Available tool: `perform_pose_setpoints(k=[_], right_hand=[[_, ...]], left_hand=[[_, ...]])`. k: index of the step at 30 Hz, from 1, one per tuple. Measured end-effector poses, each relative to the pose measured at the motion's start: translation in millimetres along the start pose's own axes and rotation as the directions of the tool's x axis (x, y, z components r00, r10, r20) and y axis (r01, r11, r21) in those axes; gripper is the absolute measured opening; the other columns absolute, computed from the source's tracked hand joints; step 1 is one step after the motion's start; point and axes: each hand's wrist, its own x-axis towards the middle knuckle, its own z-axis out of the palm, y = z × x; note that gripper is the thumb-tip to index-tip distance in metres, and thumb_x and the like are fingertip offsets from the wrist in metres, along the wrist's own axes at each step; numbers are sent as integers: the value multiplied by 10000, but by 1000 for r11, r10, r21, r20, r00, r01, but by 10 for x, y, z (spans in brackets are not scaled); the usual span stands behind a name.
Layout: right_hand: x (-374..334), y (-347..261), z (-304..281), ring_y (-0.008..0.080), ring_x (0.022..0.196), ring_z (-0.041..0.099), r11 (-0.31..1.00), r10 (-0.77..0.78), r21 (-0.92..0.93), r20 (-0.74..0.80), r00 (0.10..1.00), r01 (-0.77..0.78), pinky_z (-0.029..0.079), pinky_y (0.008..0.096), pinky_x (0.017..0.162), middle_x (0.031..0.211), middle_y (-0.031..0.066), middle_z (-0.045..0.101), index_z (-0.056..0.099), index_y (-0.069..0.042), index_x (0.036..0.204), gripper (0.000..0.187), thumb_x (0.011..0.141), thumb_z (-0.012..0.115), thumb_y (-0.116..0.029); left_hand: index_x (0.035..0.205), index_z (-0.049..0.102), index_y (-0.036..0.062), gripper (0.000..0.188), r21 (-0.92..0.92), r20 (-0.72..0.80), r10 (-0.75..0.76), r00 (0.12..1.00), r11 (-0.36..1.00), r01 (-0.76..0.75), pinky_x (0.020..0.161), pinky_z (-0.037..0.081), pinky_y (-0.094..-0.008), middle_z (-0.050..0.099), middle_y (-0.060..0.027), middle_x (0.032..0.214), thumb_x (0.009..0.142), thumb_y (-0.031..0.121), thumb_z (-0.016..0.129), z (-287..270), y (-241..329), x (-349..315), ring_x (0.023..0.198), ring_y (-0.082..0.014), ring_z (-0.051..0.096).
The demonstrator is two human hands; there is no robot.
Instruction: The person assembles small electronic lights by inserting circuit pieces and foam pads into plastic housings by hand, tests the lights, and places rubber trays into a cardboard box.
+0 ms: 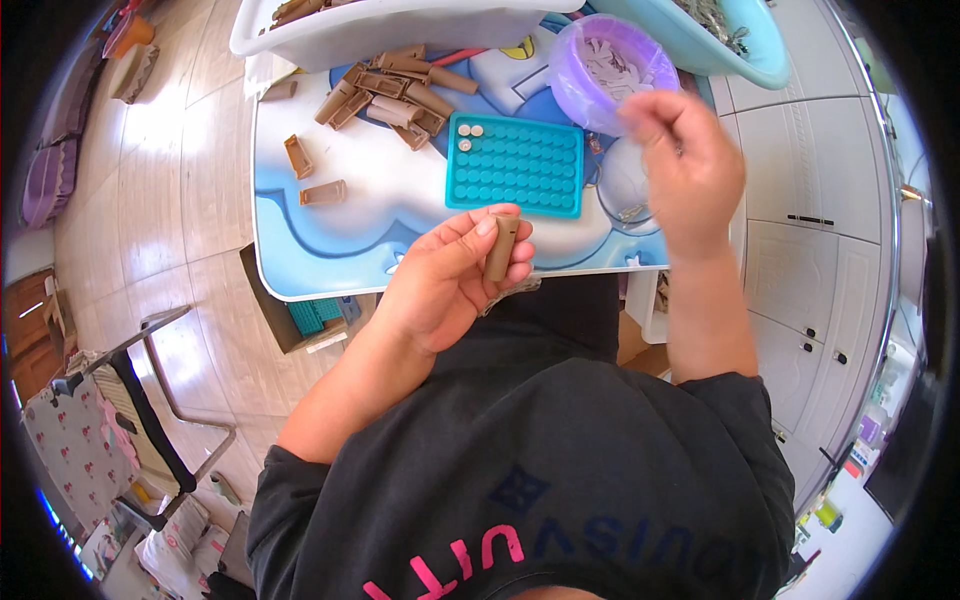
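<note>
My left hand [450, 265] is closed around a brown plastic cylindrical casing [502, 248], held upright in front of the table's near edge with a small slot near its top. My right hand [690, 165] is raised at the right, its fingers curled in a pinch and slightly blurred; what they hold, if anything, cannot be made out. It is nearest to a purple tub [570, 75] with pale, thin pieces inside. Between the hands lies a teal tray [515, 205] with rows of round pockets. A few small silver discs [466, 146] sit in its upper left corner.
More brown casings [385, 95] lie heaped at the table's far left, with two half shells [322, 192] nearer. Behind stand a white bin [400, 30] and a light-blue basin [765, 55] with metal parts. A clear round dish [625, 180] is right of the tray; white cabinets [800, 170] line the right.
</note>
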Motion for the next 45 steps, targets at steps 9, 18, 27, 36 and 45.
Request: perform_pose_setpoints(k=[9, 18, 27, 36, 45], right_hand=[[-702, -282, 283, 210, 766, 632, 930, -48, 366, 233, 971, -42, 494, 282, 659, 863, 121, 653, 592, 1, 820, 88, 789, 674, 7], [-706, -285, 259, 237, 711, 641, 952, -121, 303, 220, 968, 50, 509, 294, 608, 822, 132, 647, 600, 3, 829, 126, 746, 688, 37], [-696, -272, 265, 243, 707, 626, 965, -159, 238, 210, 965, 107, 500, 303, 604, 814, 128, 630, 610, 1, 834, 180, 701, 731, 10], [-732, -263, 283, 237, 674, 620, 950, -189, 278, 155, 970, 141, 496, 294, 574, 799, 131, 625, 603, 13, 823, 134, 730, 686, 61], [-754, -271, 318, 259, 679, 619, 957, -155, 267, 136, 979, 114, 495, 331, 571, 784, 100, 629, 588, -29, 807, 152, 707, 698, 5]], left_hand=[[1175, 503, -12, 283, -19, 21, 71, 997, 997, -70, 841, 510, -323, 610, -116, 1049, 949, 158, 513, -37, -13, -2, 899, -199, 623], [1152, 530, -24, 271, 29, -64, 87, 994, 996, -85, 850, 506, -329, 627, -109, 1026, 938, 142, 532, 42, -41, -30, 889, -192, 635], [1153, 546, -39, 300, 53, -55, 55, 997, 997, -53, 857, 509, -332, 632, -120, 1034, 930, 160, 560, 76, -9, -36, 929, -201, 632], [1164, 540, -32, 297, 64, -69, 68, 995, 996, -63, 844, 523, -309, 626, -115, 1038, 940, 162, 546, 117, -48, -54, 887, -182, 633], [1174, 533, -35, 313, 127, -80, 110, 991, 987, -100, 850, 520, -310, 624, -108, 1027, 949, 184, 533, 131, -66, -64, 886, -182, 633]])
